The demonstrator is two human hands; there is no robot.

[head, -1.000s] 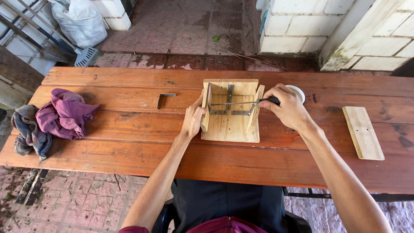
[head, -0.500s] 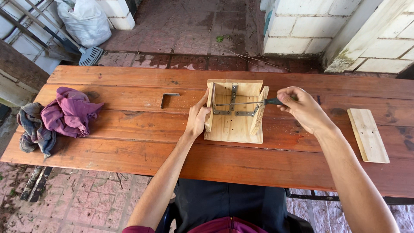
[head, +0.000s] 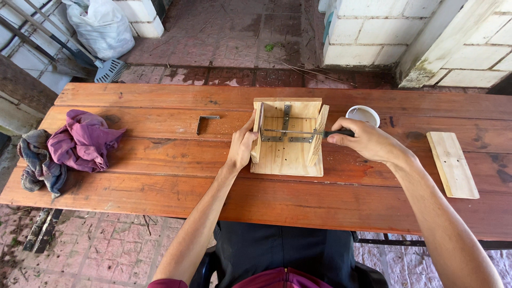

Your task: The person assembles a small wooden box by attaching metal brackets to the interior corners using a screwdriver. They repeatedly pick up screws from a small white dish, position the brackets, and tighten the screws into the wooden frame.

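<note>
The long wooden table (head: 160, 186) carries everything. Near its middle stands a pale wooden box frame (head: 288, 154): a flat base with 2 upright side boards and a back board, with metal brackets (head: 285, 136) screwed inside.

The step in hand looks like driving a screw into a bracket on the inside of the left upright. The left hand (head: 242, 146) presses flat against the outside of that board, fingers together, bracing it. The right hand (head: 362, 140) is closed around the dark handle of a screwdriver (head: 304, 132), whose thin shaft runs level across the frame, passing the right upright, tip at the left board. The next move calls for steady turning with the shaft kept level and firm counter-pressure from the left.

A spare board (head: 452, 162) lies well to the right, purple and grey rags (head: 74, 144) far left, a small white cup (head: 364, 113) just behind the right hand, 1 loose angle bracket (head: 205, 121) left of the frame.
</note>
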